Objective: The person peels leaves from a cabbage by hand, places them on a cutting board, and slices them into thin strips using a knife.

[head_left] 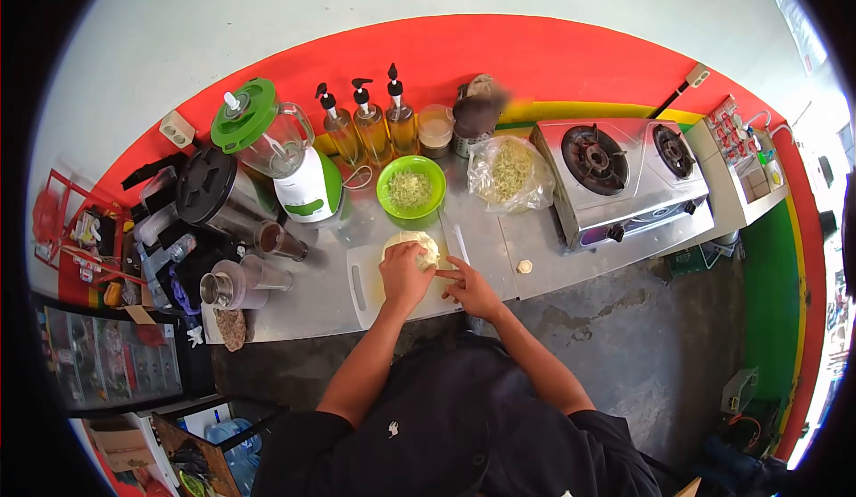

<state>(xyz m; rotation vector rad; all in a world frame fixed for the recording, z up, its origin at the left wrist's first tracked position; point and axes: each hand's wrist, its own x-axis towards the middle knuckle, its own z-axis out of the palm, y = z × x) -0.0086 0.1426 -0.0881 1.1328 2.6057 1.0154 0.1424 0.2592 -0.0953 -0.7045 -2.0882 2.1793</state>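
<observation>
A pale cut cabbage [419, 246] sits on the white cutting board [359, 296] in front of me. My left hand [406, 271] is closed over the cabbage's near side, gripping it from above. Close to the cabbage's right side is my right hand [468, 288], its fingers apart and pointing left; nothing shows in them. Just beyond those fingers lies a slim white object [460, 243], possibly a knife; its near end reaches the hand. Behind the board, a green bowl [385, 201] holds shredded cabbage [409, 189].
A clear bag [511, 174] of shreds lies left of the gas stove [624, 176]. A small pale piece [524, 267] rests on the steel counter [571, 270]. Pump bottles [370, 131], a blender [299, 172] and metal cups [236, 283] stand back and left.
</observation>
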